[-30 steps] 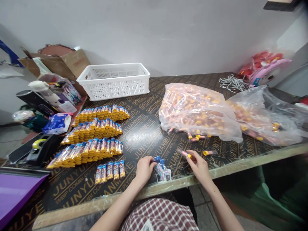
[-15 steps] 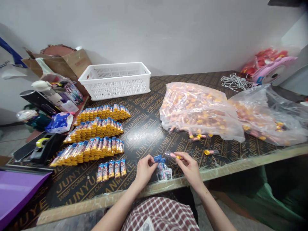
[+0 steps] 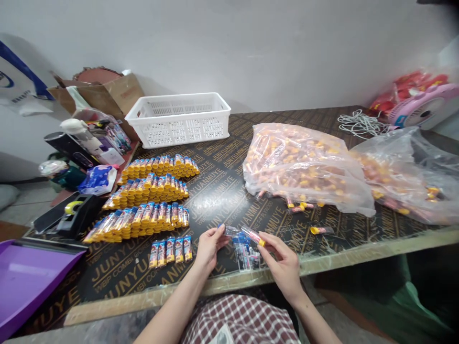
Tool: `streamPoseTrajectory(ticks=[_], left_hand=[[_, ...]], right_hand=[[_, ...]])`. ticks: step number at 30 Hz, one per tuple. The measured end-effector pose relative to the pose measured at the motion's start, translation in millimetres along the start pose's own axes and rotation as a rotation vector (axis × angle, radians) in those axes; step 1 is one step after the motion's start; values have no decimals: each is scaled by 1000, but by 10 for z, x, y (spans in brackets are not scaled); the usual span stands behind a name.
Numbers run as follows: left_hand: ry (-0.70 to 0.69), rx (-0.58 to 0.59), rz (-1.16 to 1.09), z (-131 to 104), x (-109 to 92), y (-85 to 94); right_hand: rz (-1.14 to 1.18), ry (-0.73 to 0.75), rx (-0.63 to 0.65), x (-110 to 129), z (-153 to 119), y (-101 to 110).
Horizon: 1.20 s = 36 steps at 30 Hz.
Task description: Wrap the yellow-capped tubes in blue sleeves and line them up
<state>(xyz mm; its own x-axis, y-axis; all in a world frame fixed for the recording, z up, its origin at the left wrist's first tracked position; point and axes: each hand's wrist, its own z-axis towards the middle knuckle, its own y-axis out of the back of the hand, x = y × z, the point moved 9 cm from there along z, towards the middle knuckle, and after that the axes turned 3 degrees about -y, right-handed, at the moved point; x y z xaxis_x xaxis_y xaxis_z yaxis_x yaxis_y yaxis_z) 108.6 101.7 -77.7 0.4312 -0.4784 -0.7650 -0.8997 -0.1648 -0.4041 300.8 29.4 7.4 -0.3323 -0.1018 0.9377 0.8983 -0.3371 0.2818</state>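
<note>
Between thumb and fingers, my left hand (image 3: 211,246) pinches a small clear wrapper (image 3: 231,231) with a blue end. My right hand (image 3: 281,258) is closed on a clear tube with a yellow end (image 3: 254,236), its far end tilted toward the wrapper. Below and between the hands lies a small pile of blue and clear wrappers (image 3: 245,253) near the table edge. Left of my left hand stands a short row of wrapped blue-and-yellow tubes (image 3: 170,251). Stacked rows of the same tubes (image 3: 143,220) lie behind it.
A white basket (image 3: 182,129) stands at the back. Plastic bags of tubes (image 3: 301,167) lie to the right, with loose tubes (image 3: 322,230) in front. A tape dispenser (image 3: 77,217), bottles and a purple dustpan (image 3: 32,282) are at left; a pink fan (image 3: 423,110) is back right.
My left hand has lifted a wrapper off the pile and drawn it slightly left. The tube in my right hand has tilted and come nearer the wrapper. The view has shifted slightly left.
</note>
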Motion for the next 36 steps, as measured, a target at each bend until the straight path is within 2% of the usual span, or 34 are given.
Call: streamPoseTrajectory(ticks=[5,8,15,17,23,27,31,36], left_hand=[[1,-45,-16,-13,-30,36],[-18,-38,-19,-35,-28,8],[-52,93,-61,-135,-68,-164],[-38,134,-40,-184,-92,-209],[50,374,127,-408,-44,-432],[84,462,159,-500,25,-507],[114,485,157,-548,78,-533],[126,463,174,-578,90,-522]], right_hand=[[-72,101,-10,108,-31,-39],[-86,134,41,145,-51,-125],[-56,137,254,99,-122,-389],[-61,149,277,94,-118,-416],[-84,208,276,155,-33,-412],[40,187,440,181,-50,-511],[125,151,536,183,-106,-573],[190,136,495,185,-122,-556]])
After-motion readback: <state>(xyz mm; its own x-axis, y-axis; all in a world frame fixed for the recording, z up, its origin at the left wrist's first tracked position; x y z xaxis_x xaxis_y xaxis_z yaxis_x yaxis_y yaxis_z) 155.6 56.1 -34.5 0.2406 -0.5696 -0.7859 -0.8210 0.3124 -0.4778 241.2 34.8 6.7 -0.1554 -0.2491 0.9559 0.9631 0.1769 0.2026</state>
